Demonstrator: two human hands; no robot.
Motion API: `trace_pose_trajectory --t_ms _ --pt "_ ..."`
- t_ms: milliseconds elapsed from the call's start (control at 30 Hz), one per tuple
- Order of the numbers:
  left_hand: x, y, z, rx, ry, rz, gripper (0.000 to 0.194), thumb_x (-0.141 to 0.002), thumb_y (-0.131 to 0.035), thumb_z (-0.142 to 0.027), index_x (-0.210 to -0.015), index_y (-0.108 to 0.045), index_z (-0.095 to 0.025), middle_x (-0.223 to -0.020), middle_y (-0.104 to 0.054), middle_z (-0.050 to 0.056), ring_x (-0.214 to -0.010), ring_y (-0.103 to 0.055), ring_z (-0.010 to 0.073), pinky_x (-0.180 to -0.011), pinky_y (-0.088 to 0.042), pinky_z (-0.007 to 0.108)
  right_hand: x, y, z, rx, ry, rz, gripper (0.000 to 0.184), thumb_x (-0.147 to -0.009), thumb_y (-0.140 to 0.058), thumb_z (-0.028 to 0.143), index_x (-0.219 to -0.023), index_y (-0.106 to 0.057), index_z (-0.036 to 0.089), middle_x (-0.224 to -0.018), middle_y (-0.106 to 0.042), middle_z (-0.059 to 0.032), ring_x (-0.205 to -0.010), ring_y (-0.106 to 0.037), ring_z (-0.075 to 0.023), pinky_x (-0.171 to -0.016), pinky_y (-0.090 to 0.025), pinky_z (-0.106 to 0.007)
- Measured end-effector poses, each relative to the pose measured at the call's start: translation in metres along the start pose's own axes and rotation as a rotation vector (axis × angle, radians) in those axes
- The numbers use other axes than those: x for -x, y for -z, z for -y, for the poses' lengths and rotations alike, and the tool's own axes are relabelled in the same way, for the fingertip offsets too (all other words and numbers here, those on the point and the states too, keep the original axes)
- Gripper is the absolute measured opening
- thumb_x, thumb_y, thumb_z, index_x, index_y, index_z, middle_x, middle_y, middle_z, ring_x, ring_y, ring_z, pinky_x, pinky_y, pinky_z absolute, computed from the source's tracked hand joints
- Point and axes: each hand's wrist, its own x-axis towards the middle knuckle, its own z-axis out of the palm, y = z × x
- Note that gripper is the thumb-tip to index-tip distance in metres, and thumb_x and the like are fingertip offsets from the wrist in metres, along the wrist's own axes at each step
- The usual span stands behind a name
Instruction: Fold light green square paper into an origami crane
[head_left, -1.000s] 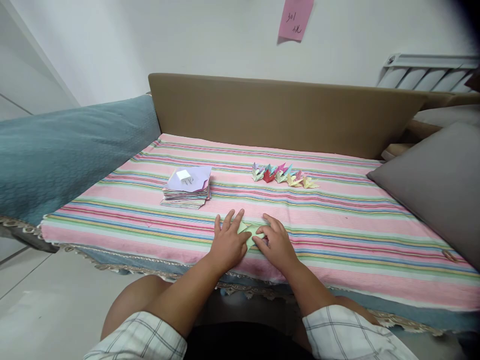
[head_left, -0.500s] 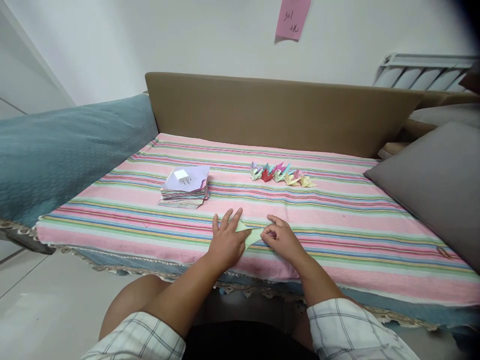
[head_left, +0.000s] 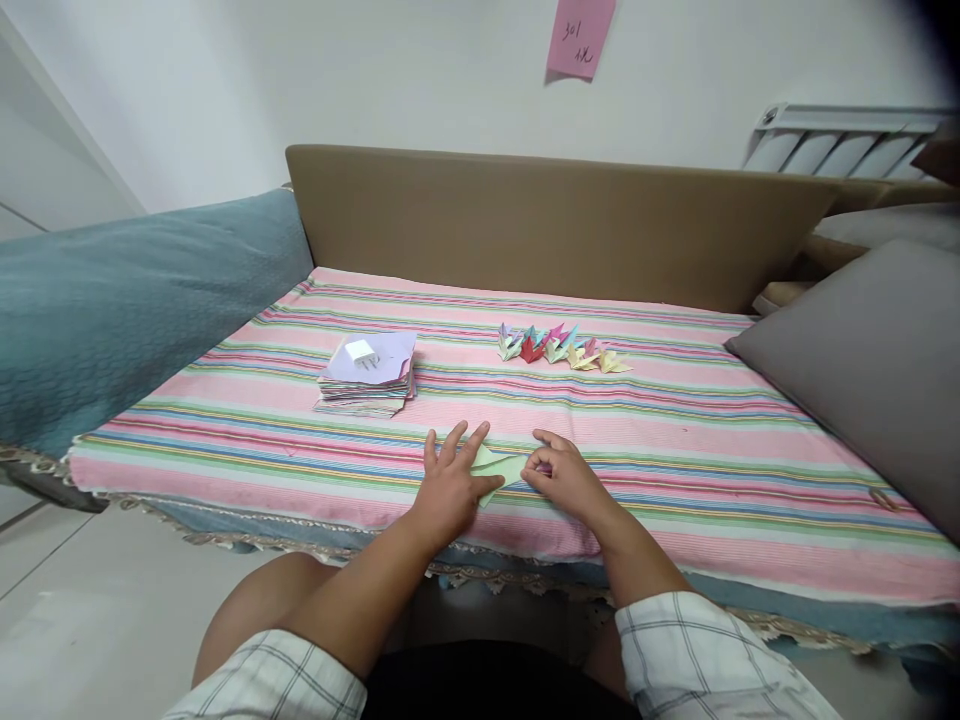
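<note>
A piece of light green folded paper lies on the striped cloth close to the front edge. My left hand rests flat over its left part, fingers spread and thumb pressing on the paper; that part is mostly hidden. With thumb and forefinger, my right hand pinches the paper's right tip. Beyond my hands, several small folded paper cranes in red, green, yellow, pink and blue stand grouped together. To the left is a stack of paper sheets with a white plug adapter on its top lilac sheet.
The striped pink cloth covers the sofa seat. A brown backrest rises behind, a blue-covered armrest stands left, and a grey cushion leans at right. A pink note hangs on the wall.
My left thumb has slid lower on the green paper, and more of the strip now shows between my hands. My right hand keeps its pinch in nearly the same place.
</note>
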Motion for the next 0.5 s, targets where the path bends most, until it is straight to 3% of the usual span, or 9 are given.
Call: trace_pose_trajectory --t_ms 233,400,500 --pt "0.002 -0.003 0.002 -0.013 -0.009 -0.029 0.018 -0.077 -0.067 -0.031 -0.089 -0.071 -0.043 -0.147 -0.032 -0.003 -0.134 -0.024 0.0355 -0.102 -0.012 0.067 -0.001 0.001 -0.002 -0.037 -0.043 0.020 0.011 -0.072 -0.062 0.028 -0.069 -0.068 0.020 -0.135 -0.042 -0.0128 -0.129 -0.036 -0.0264 -0.097 -0.036 -0.039" --pt "0.007 0.000 -0.008 -0.173 -0.145 -0.178 0.012 -0.081 -0.062 -0.029 -0.089 -0.070 -0.032 -0.146 -0.036 0.001 -0.137 -0.022 0.0312 -0.105 0.007 0.064 -0.002 0.000 0.000 0.011 -0.022 -0.002 0.008 -0.070 -0.063 0.026 -0.067 -0.067 0.019 -0.129 -0.048 -0.0124 -0.128 -0.037 -0.0257 -0.100 -0.034 -0.039" --pt "0.015 0.002 -0.018 -0.282 -0.188 -0.229 0.018 -0.086 -0.052 -0.021 -0.096 -0.066 -0.025 -0.145 -0.036 0.003 -0.140 -0.014 0.0258 -0.106 0.014 0.060 -0.002 0.000 0.000 0.032 -0.011 -0.006 0.008 -0.070 -0.063 0.026 -0.068 -0.067 0.020 -0.126 -0.051 -0.0117 -0.128 -0.037 -0.0252 -0.101 -0.033 -0.038"
